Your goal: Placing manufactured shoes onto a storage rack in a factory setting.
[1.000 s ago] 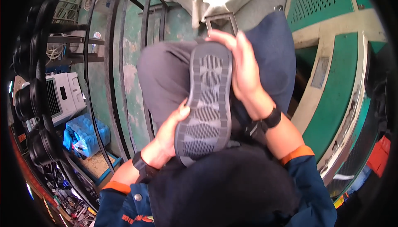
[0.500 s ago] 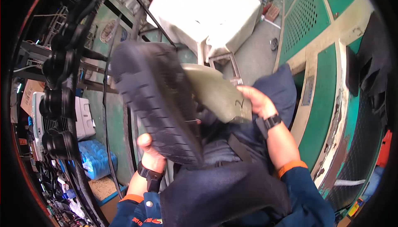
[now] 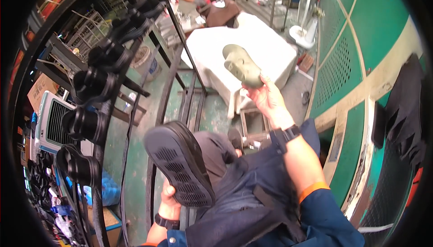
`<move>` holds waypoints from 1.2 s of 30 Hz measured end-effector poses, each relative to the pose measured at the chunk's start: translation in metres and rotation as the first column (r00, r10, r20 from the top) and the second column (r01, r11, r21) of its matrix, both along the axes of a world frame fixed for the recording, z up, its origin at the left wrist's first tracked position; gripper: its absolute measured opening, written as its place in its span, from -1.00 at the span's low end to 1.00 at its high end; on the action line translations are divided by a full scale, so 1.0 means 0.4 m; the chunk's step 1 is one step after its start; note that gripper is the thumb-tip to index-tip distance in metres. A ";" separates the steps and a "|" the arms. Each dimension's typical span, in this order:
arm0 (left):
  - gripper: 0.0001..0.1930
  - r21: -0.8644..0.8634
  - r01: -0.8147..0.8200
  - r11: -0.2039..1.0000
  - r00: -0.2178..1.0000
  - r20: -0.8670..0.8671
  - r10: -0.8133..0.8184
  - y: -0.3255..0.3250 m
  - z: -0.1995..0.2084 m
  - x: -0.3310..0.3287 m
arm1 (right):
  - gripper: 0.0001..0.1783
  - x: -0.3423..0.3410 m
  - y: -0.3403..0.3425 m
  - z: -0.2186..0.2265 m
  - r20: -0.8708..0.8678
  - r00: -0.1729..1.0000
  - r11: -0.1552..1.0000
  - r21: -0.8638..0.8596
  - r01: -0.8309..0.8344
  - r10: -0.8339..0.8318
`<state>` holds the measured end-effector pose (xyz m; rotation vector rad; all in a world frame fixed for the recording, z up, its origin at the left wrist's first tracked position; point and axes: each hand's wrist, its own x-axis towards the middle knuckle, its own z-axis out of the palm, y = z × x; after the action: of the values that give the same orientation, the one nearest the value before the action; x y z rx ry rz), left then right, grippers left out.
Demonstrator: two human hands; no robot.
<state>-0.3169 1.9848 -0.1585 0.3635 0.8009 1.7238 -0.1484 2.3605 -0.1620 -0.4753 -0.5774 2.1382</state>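
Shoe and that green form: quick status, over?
Left hand grips black shoe, sole up. Right hand holds green shoe last aloft. Nothing between them.

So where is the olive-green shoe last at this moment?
In the head view, the olive-green shoe last is up in the right hand, centre-right, in front of the white-covered table.

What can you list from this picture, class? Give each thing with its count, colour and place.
shoe: one, black, sole up, lower centre, in the left hand
shoe mould: one, olive green, upper centre, in the right hand
rack: one, dark metal, left, carrying black shoes
table: one, white cover, top centre
fan: one, white, top right
machine: one, green, right
left hand: bottom centre, gripping the shoe
right hand: centre, gripping the shoe mould
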 end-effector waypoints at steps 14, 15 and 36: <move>-0.06 -0.062 0.116 0.991 -0.505 -0.863 0.005 0.210 0.233 -0.012 | -0.28 0.073 -0.316 0.027 0.142 0.803 0.813 -0.025 -0.581 0.578; -0.13 -0.013 0.129 0.992 -0.374 -0.927 0.036 0.208 0.222 0.024 | -0.19 0.052 -0.333 0.065 0.238 0.821 0.817 0.145 -0.558 0.519; -0.74 0.520 -0.754 0.401 -0.414 -0.850 0.325 -0.330 0.430 -0.165 | -0.73 -0.134 -0.322 0.356 0.616 0.634 0.220 0.614 -0.758 0.468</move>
<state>-0.3828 1.8528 0.0135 1.1393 2.9224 2.0176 -0.2020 2.2318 -0.0194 0.0631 -2.2282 2.1004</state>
